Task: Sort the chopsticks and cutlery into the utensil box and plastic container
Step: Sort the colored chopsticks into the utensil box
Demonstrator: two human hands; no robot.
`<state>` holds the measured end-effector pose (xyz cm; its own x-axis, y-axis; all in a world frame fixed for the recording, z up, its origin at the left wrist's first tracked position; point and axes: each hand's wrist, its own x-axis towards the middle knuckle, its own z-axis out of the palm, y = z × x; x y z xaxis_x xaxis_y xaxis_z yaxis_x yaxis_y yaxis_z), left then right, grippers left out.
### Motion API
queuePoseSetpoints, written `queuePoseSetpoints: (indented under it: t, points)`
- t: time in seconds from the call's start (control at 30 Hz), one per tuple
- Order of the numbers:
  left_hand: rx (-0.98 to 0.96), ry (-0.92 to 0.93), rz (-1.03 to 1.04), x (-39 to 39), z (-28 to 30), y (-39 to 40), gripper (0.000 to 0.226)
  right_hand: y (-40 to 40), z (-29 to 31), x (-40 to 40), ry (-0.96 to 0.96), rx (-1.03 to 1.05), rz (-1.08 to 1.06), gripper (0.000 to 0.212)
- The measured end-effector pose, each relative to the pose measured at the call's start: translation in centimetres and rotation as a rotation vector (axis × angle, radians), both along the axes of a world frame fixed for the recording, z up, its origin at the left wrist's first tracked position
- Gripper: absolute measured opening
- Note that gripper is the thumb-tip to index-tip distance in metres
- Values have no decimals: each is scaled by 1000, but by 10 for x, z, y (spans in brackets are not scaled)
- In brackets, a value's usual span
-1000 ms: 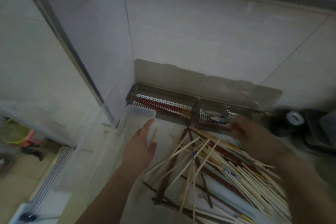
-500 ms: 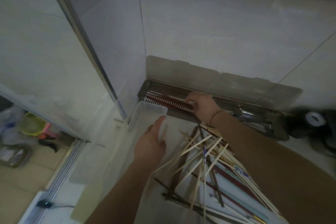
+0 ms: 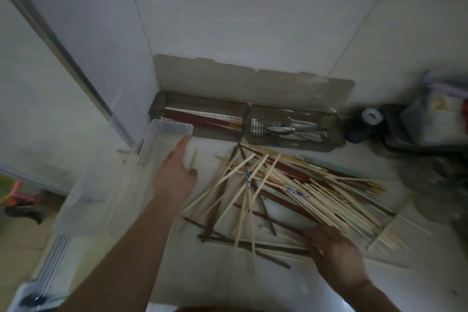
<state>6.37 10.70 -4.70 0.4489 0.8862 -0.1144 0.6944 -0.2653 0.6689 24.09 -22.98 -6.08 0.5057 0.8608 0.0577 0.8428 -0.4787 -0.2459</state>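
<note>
I can read no text, number or brand anywhere in my view. The nearest things to print are blue marks on a pale paper chopstick sleeve lying in the heap of pale bamboo and dark red chopsticks in front of the smoky translucent plastic utensil box; they are too small and blurred for me to make out. To the right of that box, a pale container with an orange-and-yellow label shows colour patches only, nothing legible.
</note>
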Motion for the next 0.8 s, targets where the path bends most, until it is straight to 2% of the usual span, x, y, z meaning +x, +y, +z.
queuePoseSetpoints:
  t: [0.1,0.17,0.23,0.47,0.63,0.8]
  points:
    - [24,31,-8,3,2,-4,82,-2,-12,-7,-17,-39,-110,14]
    - [39,40,-15,3,3,-4,81,1,-13,-8,19,-93,-194,29]
    - [36,25,-20,-1,5,-1,80,6,-9,-10,35,-127,-245,33]
    - [-24,-17,-42,-6,8,3,80,20,-5,-12,18,-195,-325,19]
    - [-12,3,-79,-7,8,5,80,25,-1,-6,49,-269,-283,15]
    - [82,81,-104,-5,15,11,67,26,3,-6,-185,-227,-78,17]
